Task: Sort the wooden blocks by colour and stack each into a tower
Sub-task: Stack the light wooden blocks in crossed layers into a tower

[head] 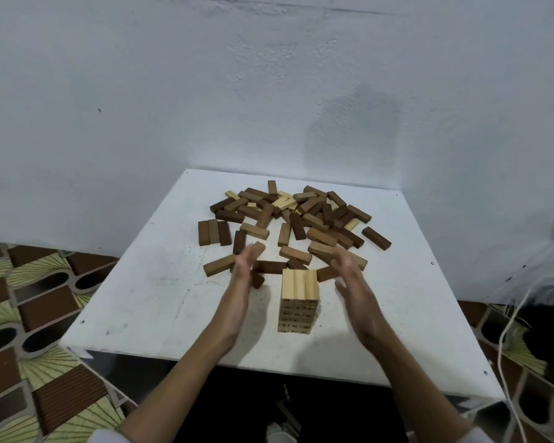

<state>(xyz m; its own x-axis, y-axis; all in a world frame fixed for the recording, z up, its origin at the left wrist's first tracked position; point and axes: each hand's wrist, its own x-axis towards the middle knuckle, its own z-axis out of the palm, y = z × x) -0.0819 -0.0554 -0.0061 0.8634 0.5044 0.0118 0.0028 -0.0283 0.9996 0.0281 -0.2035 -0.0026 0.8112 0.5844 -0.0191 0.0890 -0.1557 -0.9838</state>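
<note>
Blocks cover the far half of a white desk (135, 302), seen from a head camera looking down past two bare forearms. We judge the task under halfway done.

One pale tower (299, 298) stands near the front middle of the desk. It is upright and square, several layers high, and its top layer is three pale blocks laid side by side. This looks like the light-colour stack, nearly complete.

Our left hand (242, 276) hovers just left of the tower, fingers straight, palm facing inward. Our right hand (352, 282) mirrors it just to the right. Neither touches the tower and neither holds a block; both grips are released, as if about to square up its sides.

Behind the tower lies the loose heap (288, 219), spread across the middle and back of the desk. Most of it is mid-brown and dark brown blocks lying flat at all angles, some overlapping. A few pale blocks (283, 201) remain inside the heap, near its back and right side, so the pale tower is not yet finished.

At the heap's left edge, three brown blocks (214, 232) lie side by side, touching. They may be the first layer of a second tower, though we cannot be sure from this angle.

Still to do, in our judgement: pull out the remaining pale blocks, separate the two brown shades, and stack each.

Around the desk we see a pale wall and a patterned floor.
</note>
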